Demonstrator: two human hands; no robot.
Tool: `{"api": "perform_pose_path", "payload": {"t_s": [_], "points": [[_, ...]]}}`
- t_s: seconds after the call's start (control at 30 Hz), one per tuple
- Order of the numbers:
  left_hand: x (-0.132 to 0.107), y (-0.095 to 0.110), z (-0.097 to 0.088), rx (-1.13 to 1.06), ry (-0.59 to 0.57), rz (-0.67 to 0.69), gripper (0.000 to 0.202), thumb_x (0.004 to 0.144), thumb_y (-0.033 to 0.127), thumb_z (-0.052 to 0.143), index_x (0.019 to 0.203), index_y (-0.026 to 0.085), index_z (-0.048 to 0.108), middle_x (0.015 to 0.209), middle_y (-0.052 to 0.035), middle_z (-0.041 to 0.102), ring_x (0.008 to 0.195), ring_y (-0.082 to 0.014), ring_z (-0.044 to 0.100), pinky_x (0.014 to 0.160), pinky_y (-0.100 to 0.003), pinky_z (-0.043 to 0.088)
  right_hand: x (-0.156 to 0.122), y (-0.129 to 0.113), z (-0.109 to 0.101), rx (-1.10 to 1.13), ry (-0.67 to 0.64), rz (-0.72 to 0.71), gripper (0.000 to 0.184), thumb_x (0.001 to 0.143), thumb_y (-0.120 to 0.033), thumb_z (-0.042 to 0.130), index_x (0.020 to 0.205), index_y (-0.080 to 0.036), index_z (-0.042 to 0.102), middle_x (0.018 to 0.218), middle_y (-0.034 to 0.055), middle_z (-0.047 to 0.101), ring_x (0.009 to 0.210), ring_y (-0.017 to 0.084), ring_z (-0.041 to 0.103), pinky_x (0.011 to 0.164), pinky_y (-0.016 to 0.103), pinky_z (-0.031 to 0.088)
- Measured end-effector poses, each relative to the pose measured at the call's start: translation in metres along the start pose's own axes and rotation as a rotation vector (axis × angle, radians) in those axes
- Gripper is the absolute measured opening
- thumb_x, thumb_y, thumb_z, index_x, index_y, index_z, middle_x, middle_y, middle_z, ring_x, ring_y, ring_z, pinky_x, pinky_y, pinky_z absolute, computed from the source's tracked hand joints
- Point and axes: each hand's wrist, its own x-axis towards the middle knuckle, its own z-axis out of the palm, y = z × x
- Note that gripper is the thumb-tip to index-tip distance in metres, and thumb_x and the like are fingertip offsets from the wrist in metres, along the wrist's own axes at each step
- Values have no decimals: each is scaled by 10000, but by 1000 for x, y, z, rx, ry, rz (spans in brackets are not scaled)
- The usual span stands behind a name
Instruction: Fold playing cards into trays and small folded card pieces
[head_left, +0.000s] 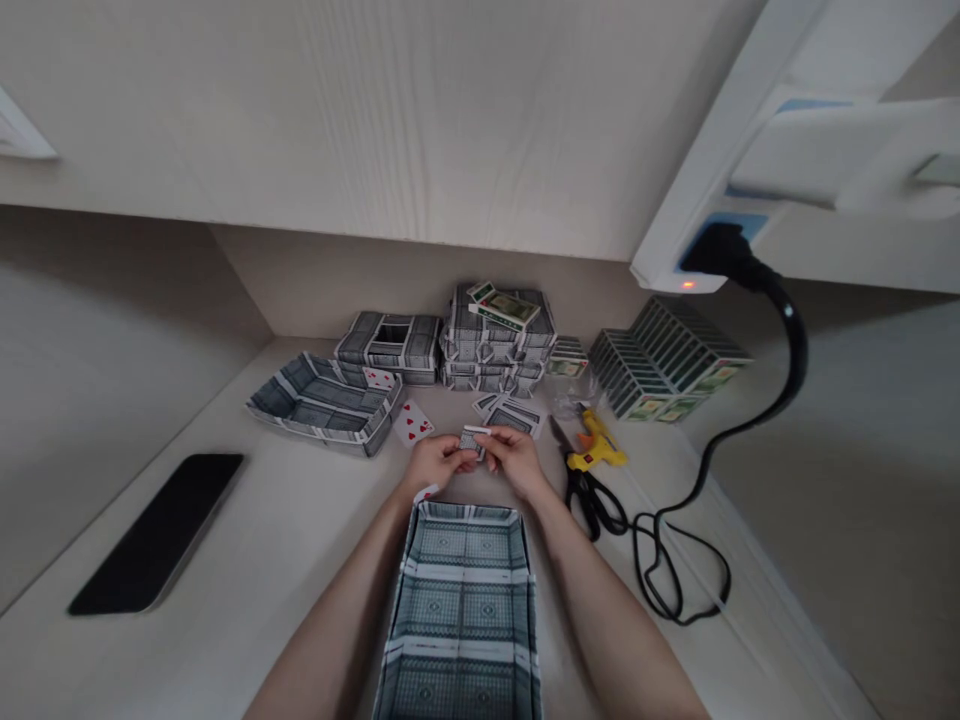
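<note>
Between my two hands is a playing card (473, 440), its patterned back toward me and a white strip along its upper edge. My left hand (436, 462) pinches its left side, while my right hand (513, 455) grips the right side. Just below them, between my forearms, lies a long open tray made of playing cards (472, 600). Loose cards (514, 415) are spread on the desk beyond my right hand. A red-pip card (413, 424) lies face up past my left hand.
Scissors (592, 500), a yellow glue gun (596, 442) and its looping black cable (679, 600) lie on the right. Stacked card boxes (667, 360) stand behind. Another card tray (330, 400) and card-built boxes (495, 340) sit at the back. A black phone-like slab (161, 530) lies left.
</note>
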Motion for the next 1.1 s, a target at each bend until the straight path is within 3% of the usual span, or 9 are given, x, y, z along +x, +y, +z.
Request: {"api": "perform_pose_path", "payload": {"t_s": [0.3, 0.4, 0.47, 0.53, 0.67, 0.8, 1.0, 1.1], "points": [[0, -3, 1, 57, -40, 38, 256, 680, 408, 556, 610, 163, 577, 503, 5, 606, 465, -125, 569, 483, -235, 465, 1, 0, 1, 66, 57, -3, 227, 545, -345, 691, 667, -175, 601, 435, -56, 518, 376, 76, 419, 424, 219, 337], [0, -1, 1, 60, 34, 66, 291, 700, 410, 547, 832, 156, 594, 473, 33, 556, 399, -103, 509, 421, -215, 429, 1, 0, 0, 136, 57, -8, 222, 535, -316, 698, 692, -181, 619, 543, -23, 596, 487, 110, 516, 549, 261, 428], [1, -1, 0, -21, 98, 89, 416, 715, 396, 536, 1055, 157, 520, 564, 18, 589, 446, -109, 533, 444, -223, 449, 2, 1, -1, 150, 59, -27, 210, 519, -282, 705, 690, -188, 629, 663, 3, 639, 609, 138, 568, 658, 294, 450], [3, -1, -1, -118, 150, 91, 487, 739, 402, 501, 1153, 152, 447, 689, -23, 619, 540, -128, 578, 500, -250, 484, 3, 3, -2, 115, 63, -66, 173, 520, -250, 699, 672, -193, 636, 771, 20, 653, 726, 157, 584, 738, 309, 440], [7, -4, -5, -172, 169, 96, 447, 726, 403, 516, 1085, 138, 498, 757, -42, 613, 681, -154, 607, 633, -291, 506, 4, 6, -3, 15, 26, -167, 81, 597, -196, 613, 673, -203, 642, 874, 27, 646, 852, 162, 571, 816, 314, 406], [9, -8, -7, -75, 231, 147, 452, 647, 336, 615, 1041, 135, 521, 720, -16, 615, 683, -137, 597, 676, -273, 478, 3, 5, -5, -51, -52, -228, 101, 667, -172, 509, 656, -200, 605, 906, 25, 626, 903, 157, 549, 842, 304, 383], [9, -6, -8, -64, 347, 120, 421, 634, 298, 622, 1012, 131, 541, 662, -4, 618, 636, -121, 587, 635, -241, 457, 2, 2, -5, 118, -128, -128, 137, 600, -132, 521, 700, -217, 484, 766, -6, 589, 770, 146, 551, 699, 282, 447], [8, -4, -9, -98, 371, 107, 408, 621, 308, 632, 979, 127, 558, 670, -10, 623, 635, -125, 589, 620, -239, 458, 3, 2, -4, 171, -75, -98, 215, 579, -150, 577, 743, -222, 457, 755, -14, 564, 729, 138, 546, 675, 287, 472]]}}
